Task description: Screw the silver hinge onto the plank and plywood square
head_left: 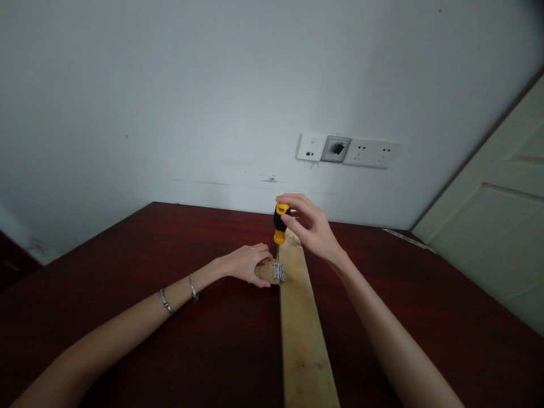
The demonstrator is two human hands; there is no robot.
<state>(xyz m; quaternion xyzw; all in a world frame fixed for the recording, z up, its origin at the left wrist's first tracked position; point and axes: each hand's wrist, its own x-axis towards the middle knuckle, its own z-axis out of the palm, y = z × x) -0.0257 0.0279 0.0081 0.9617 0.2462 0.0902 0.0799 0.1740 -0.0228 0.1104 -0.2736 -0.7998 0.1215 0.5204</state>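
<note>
A yellow and black screwdriver (280, 222) stands upright, its handle gripped by my right hand (312, 226). Its shaft comes down onto a small metal hinge (279, 271). The hinge lies across the seam between a long wooden board (304, 340) and a short wooden piece (266, 271). My left hand (249, 264) is closed around that short piece, thumb on the near side and fingers on the far side. The screwdriver's tip and any screw under it are too small to make out.
The dark red tabletop (204, 351) carries the work and meets a white wall (191, 113) at the back. Wall sockets (372, 153) sit above the table. A narrow printed strip (408, 239) lies near the back right edge, beside a white door (501, 198).
</note>
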